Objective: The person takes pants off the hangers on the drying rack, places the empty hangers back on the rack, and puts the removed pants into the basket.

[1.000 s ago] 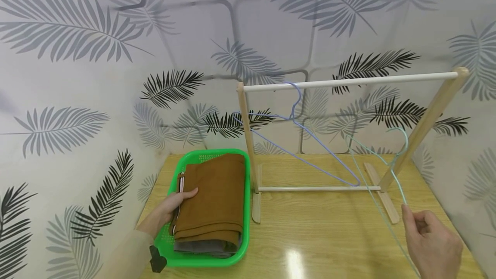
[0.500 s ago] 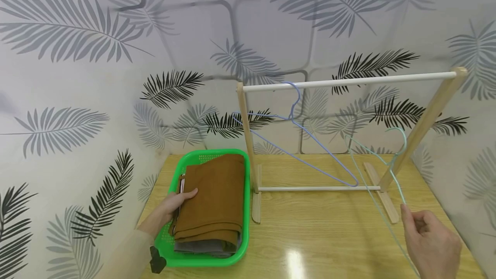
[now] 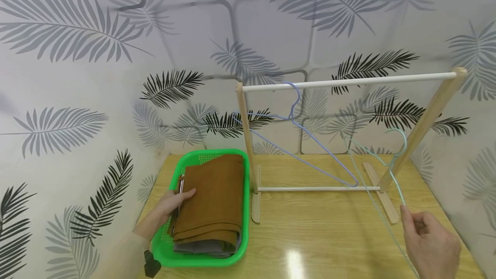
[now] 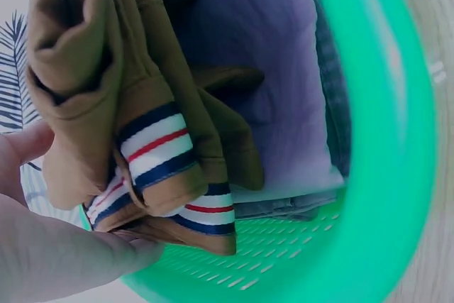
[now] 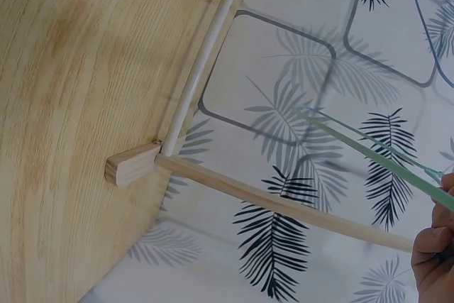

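Folded brown trousers (image 3: 215, 197) lie in a green plastic basket (image 3: 245, 231). My left hand (image 3: 170, 205) grips them at their left edge, thumb on top and fingers underneath. Up close, the left wrist view shows the waistband (image 4: 159, 143) with its white, navy and red striped lining between thumb and fingers. Grey and lavender cloth (image 4: 262, 83) lies beneath. On the right, my right hand (image 3: 430, 238) pinches one arm of a mint green clothes hanger (image 3: 396, 182), which is held up with its hook pointing upward, overlapping the rack's right post.
A wooden rack with a white top rail (image 3: 348, 81) stands at the back of the wooden table (image 3: 321, 236). From the rail's left part hangs a blue hanger (image 3: 323, 147) without clothing. Leaf-patterned wall (image 3: 193, 33) encloses the table behind and at both sides.
My left hand has shifted slightly left with the edge of the trousers, and the basket's lower left side has edged left too. The right hand and mint hanger are nearly still.
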A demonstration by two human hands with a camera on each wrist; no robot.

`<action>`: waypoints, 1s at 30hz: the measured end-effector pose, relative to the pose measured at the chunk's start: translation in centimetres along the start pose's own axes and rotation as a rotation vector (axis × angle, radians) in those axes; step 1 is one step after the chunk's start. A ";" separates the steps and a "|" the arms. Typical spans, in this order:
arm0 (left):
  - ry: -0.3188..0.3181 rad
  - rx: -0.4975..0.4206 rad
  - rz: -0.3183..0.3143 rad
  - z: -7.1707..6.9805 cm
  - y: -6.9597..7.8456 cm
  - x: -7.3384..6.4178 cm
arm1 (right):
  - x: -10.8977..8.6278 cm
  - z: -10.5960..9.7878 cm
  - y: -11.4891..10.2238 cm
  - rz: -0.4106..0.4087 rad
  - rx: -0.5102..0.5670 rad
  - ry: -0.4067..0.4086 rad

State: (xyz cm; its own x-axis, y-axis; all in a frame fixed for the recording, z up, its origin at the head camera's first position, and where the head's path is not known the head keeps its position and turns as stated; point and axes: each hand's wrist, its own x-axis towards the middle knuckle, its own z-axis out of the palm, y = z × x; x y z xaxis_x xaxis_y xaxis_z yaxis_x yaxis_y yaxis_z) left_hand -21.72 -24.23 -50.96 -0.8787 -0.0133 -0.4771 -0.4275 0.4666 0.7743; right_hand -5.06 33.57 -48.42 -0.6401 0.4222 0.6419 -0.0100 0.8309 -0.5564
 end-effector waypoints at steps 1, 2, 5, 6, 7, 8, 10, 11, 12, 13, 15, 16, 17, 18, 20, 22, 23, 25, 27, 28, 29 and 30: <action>-0.003 0.006 -0.001 -0.1 0.1 -0.2 | 0.0 0.0 0.0 0.000 0.002 0.001; -0.004 0.015 0.001 -0.1 0.2 -0.4 | -0.1 0.0 0.0 -0.002 0.006 0.003; 0.005 0.065 0.005 -0.3 0.6 -1.2 | -0.1 0.0 0.0 -0.010 0.015 0.010; 0.010 0.081 0.009 -0.4 0.7 -1.4 | -0.1 0.0 0.1 -0.011 0.018 0.012; 0.014 0.098 0.013 -0.5 0.8 -1.7 | -0.1 0.0 0.1 -0.013 0.019 0.015; 0.016 0.111 0.018 -0.6 1.0 -1.9 | -0.1 0.0 0.1 -0.012 0.021 0.017; 0.021 0.133 0.025 -0.8 1.3 -2.4 | -0.2 0.1 0.1 -0.004 0.019 0.019; 0.021 0.135 0.030 -0.8 1.5 -2.7 | -0.2 0.1 0.1 0.001 0.019 0.019; 0.022 0.139 0.034 -0.9 1.7 -2.9 | -0.2 0.1 0.1 0.007 0.020 0.018; 0.021 0.139 0.038 -0.9 1.9 -3.2 | -0.2 0.1 0.1 0.009 0.021 0.017; 0.018 0.144 0.048 -0.9 2.4 -3.7 | -0.2 0.1 0.1 0.015 0.023 0.015; 0.019 0.148 0.054 -0.9 2.7 -4.0 | -0.1 0.1 0.0 0.013 0.024 0.014; 0.018 0.148 0.062 -0.8 3.0 -4.3 | -0.1 0.0 0.0 0.012 0.025 0.013; 0.016 0.152 0.072 -0.8 3.3 -4.5 | -0.1 0.0 0.0 0.011 0.026 0.012; 0.013 0.170 0.095 -0.7 3.9 -5.0 | -0.1 0.0 0.0 0.015 0.025 0.010; 0.009 0.195 0.131 -0.5 4.3 -5.5 | -0.1 0.0 -0.1 0.021 0.023 0.008; 0.006 0.207 0.152 -0.4 4.6 -5.7 | -0.1 0.0 -0.1 0.025 0.023 0.006; 0.001 0.238 0.201 0.0 5.0 -6.0 | -0.1 0.0 -0.1 0.032 0.021 0.004; -0.003 0.256 0.249 0.6 5.3 -6.4 | -0.1 0.0 -0.2 0.037 0.019 0.003; -0.001 0.272 0.271 0.9 5.5 -6.6 | -0.1 0.0 -0.2 0.039 0.019 0.004; -0.005 0.277 0.287 1.2 5.7 -6.7 | -0.1 0.0 -0.3 0.041 0.019 0.005; -0.006 0.287 0.302 1.5 5.8 -6.9 | -0.1 0.0 -0.3 0.042 0.019 0.005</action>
State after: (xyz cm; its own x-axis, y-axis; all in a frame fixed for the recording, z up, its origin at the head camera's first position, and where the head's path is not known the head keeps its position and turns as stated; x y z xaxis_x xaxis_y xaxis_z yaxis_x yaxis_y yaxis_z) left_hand -17.85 -20.08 -43.78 -0.9539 0.1667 -0.2497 -0.0738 0.6761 0.7331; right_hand -4.98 33.27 -48.36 -0.6361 0.4586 0.6205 0.0024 0.8054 -0.5928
